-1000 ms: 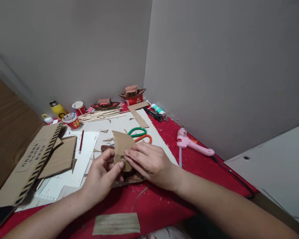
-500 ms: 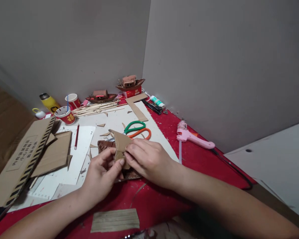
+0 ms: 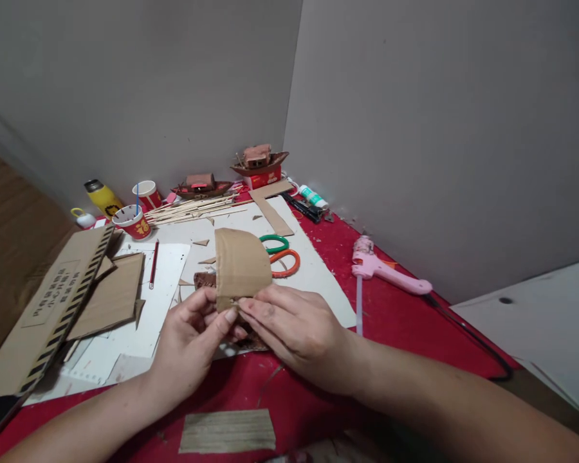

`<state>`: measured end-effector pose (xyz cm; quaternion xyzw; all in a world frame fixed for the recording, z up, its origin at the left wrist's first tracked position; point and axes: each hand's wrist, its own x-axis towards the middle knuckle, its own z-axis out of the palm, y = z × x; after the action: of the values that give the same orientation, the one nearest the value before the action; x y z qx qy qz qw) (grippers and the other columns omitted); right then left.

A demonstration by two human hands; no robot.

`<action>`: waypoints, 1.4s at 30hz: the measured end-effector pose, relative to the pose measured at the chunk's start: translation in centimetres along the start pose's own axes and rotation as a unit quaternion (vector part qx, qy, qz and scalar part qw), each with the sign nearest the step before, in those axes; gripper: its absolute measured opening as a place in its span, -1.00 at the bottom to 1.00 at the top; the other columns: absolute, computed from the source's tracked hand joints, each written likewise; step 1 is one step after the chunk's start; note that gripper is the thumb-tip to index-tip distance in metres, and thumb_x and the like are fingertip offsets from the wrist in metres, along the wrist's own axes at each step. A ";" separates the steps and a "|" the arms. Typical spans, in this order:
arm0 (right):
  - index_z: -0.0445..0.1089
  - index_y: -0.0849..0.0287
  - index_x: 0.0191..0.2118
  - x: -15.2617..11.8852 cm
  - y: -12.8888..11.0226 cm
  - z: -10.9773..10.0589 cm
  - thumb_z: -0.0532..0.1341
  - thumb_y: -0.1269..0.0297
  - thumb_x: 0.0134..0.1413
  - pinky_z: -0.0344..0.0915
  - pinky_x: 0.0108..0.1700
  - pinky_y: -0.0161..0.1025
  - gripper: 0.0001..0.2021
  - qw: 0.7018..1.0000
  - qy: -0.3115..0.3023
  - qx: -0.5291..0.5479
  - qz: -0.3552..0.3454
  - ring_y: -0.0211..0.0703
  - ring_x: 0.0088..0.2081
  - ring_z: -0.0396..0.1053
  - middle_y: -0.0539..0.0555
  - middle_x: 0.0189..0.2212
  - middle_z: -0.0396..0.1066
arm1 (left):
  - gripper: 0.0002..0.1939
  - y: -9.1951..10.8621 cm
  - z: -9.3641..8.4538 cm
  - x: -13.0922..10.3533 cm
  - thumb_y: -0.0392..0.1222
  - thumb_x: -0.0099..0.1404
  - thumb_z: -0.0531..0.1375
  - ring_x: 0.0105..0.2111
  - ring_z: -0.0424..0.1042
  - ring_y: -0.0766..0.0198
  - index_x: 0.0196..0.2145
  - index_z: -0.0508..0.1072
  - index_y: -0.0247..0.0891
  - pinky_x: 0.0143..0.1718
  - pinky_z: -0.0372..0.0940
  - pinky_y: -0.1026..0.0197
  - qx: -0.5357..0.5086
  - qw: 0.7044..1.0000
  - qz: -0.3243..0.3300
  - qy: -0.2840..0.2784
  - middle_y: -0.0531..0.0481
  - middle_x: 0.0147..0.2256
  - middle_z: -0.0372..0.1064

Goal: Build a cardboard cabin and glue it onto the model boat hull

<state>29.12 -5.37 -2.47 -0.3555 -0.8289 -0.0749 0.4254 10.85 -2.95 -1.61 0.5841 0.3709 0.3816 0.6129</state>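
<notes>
Both my hands grip a curved-edged piece of brown cardboard [image 3: 241, 260], held up with its broad face toward me. My left hand [image 3: 193, 331] pinches its lower left edge between thumb and fingers. At the lower right, the fingertips of my right hand [image 3: 299, 328] press close to my left thumb. Beneath and behind the piece lies a dark brown, rough-surfaced model part [image 3: 205, 280], mostly hidden by the hands. Just beyond the cardboard rest scissors [image 3: 285, 263] with one green and one orange handle loop, their blades mostly covered.
On the right lies a pink glue gun [image 3: 390, 273] with its cord. Model boats [image 3: 258, 162], paper cups [image 3: 132, 223], thin wooden sticks [image 3: 193, 210] and a yellow bottle [image 3: 103, 198] stand at the back. A cardboard box [image 3: 53, 302] and a pencil [image 3: 154, 263] are left; a corrugated strip [image 3: 226, 431] lies in front.
The cardboard piece has been tilted upright, so its broad curved face now shows. Both hands still hold it near its lower edge. The view has shifted slightly.
</notes>
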 end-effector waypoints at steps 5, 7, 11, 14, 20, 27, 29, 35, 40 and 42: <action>0.42 0.31 -0.24 -0.2 0.0 0.4 0.08 0.48 0.28 0.36 -0.34 -0.30 -0.83 0.996 -0.022 0.085 0.034 -0.22 -0.39 0.38 0.12 -0.42 0.48 | -0.93 -0.8 -0.8 -0.4 -0.20 0.34 0.21 -0.42 0.50 0.36 -0.25 0.47 -0.22 -0.34 0.43 0.34 0.069 0.997 0.020 -0.024 0.07 -0.43 0.50; 0.41 0.30 -0.25 -0.3 0.0 0.6 0.08 0.49 0.27 0.36 -0.31 -0.30 -0.84 0.994 -0.034 0.093 0.041 -0.21 -0.37 0.39 0.12 -0.40 0.49 | -0.93 -1.2 -1.3 -0.5 -0.22 0.36 0.17 -0.42 0.50 0.35 -0.23 0.45 -0.21 -0.35 0.42 0.33 0.131 0.990 0.053 -0.030 0.06 -0.42 0.50; 0.39 0.25 -0.30 -0.1 -0.3 0.8 0.06 0.46 0.29 0.35 -0.26 -0.28 -0.81 0.994 -0.072 0.060 0.048 -0.20 -0.35 0.39 0.12 -0.38 0.49 | -0.91 -1.4 -1.9 -0.5 -0.31 0.35 0.14 -0.45 0.48 0.36 -0.21 0.44 -0.26 -0.39 0.36 0.35 0.295 0.939 0.173 -0.023 0.03 -0.40 0.48; 0.37 0.23 -0.32 0.3 -0.5 0.9 0.03 0.44 0.32 0.31 -0.29 -0.29 -0.78 0.994 -0.093 0.039 0.046 -0.20 -0.37 0.35 0.11 -0.40 0.48 | -0.89 -1.2 -2.1 -0.4 -0.38 0.32 0.15 -0.42 0.47 0.35 -0.20 0.43 -0.33 -0.39 0.32 0.36 0.381 0.883 0.273 -0.005 -0.03 -0.37 0.49; 0.35 0.24 -0.36 1.5 -0.5 0.2 0.06 0.46 0.28 0.20 -0.35 -0.29 -0.81 0.988 -0.154 0.017 0.018 -0.20 -0.43 0.23 0.07 -0.48 0.35 | -0.91 -1.3 -2.1 -0.1 -0.38 0.34 0.10 -0.53 0.35 0.37 -0.32 0.38 -0.33 -0.48 0.23 0.35 0.406 0.867 0.289 -0.012 0.04 -0.50 0.37; 0.34 0.24 -0.41 1.9 -0.9 -0.2 0.00 0.46 0.31 0.08 -0.49 -0.26 -0.73 0.984 -0.124 -0.095 -0.090 -0.22 -0.53 0.16 0.03 -0.57 0.28 | -0.85 -0.2 -1.8 -0.2 -0.25 0.36 0.09 -0.50 0.41 0.36 -0.38 0.36 -0.27 -0.44 0.31 0.35 0.191 0.973 0.103 -0.077 0.08 -0.51 0.38; 0.35 0.25 -0.34 1.6 -1.0 0.0 0.04 0.46 0.29 0.15 -0.48 -0.26 -0.80 0.987 -0.078 -0.098 -0.105 -0.22 -0.52 0.21 0.04 -0.56 0.33 | -0.88 0.5 -1.6 -0.2 -0.21 0.35 0.11 -0.50 0.43 0.36 -0.33 0.38 -0.27 -0.43 0.35 0.34 0.082 0.992 0.039 -0.089 0.09 -0.49 0.39; 0.32 0.21 -0.15 1.8 -1.6 -1.0 0.17 0.55 0.17 0.39 -0.32 -0.27 -0.84 1.000 -0.017 -0.011 -0.010 -0.19 -0.35 0.42 0.12 -0.38 0.49 | -0.89 1.4 -1.8 -0.5 -0.21 0.35 0.13 -0.49 0.45 0.39 -0.25 0.42 -0.28 -0.40 0.37 0.36 0.038 0.996 0.056 -0.064 0.08 -0.46 0.43; 0.33 0.28 -0.06 2.2 -2.0 -1.5 0.17 0.55 0.18 0.42 -0.31 -0.25 -0.78 0.999 -0.029 -0.006 -0.030 -0.16 -0.32 0.45 0.19 -0.31 0.52 | -0.89 0.8 -2.1 -0.7 -0.25 0.37 0.11 -0.47 0.46 0.35 -0.30 0.42 -0.26 -0.39 0.35 0.31 0.189 0.967 0.168 -0.022 0.06 -0.45 0.44; 0.33 0.30 -0.09 2.4 -1.9 -1.3 0.17 0.54 0.19 0.40 -0.31 -0.25 -0.82 0.998 -0.038 -0.030 -0.045 -0.15 -0.33 0.44 0.19 -0.35 0.51 | -0.92 0.6 -2.3 -0.7 -0.30 0.35 0.12 -0.47 0.44 0.34 -0.30 0.41 -0.27 -0.42 0.32 0.31 0.271 0.934 0.233 0.006 0.04 -0.44 0.45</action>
<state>27.79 -6.10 0.47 -0.3332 -0.8570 -0.1046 0.3789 8.48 -2.61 -1.09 0.7958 0.3174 0.4017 0.3233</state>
